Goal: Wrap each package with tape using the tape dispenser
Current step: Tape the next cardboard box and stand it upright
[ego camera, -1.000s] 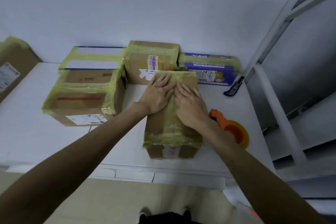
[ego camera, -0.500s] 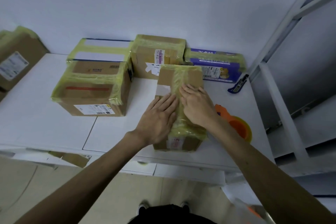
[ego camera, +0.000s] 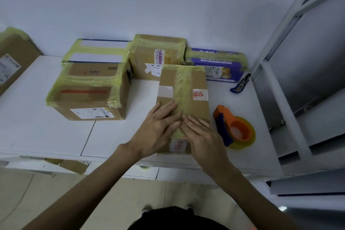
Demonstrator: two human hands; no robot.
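Note:
A small brown cardboard package (ego camera: 197, 106) lies near the front of the white table (ego camera: 37, 129), with a strip of yellowish tape (ego camera: 183, 87) running down its top. My left hand (ego camera: 158, 129) and my right hand (ego camera: 203, 134) lie flat side by side on the near end of the package, fingers straight, pressing on the tape. The orange and blue tape dispenser (ego camera: 233, 127) with its yellow roll rests on the table just right of the package, untouched.
Several taped boxes stand behind and to the left: a large one (ego camera: 87, 95), a white-topped one (ego camera: 97, 50), a middle one (ego camera: 156, 56) and a purple one (ego camera: 216, 63). A blue box cutter (ego camera: 240, 84) lies at right by a grey metal rack (ego camera: 280, 80).
Both hands have slid along the tape strip from the far end of the package toward its near end. The dispenser has stayed where it was.

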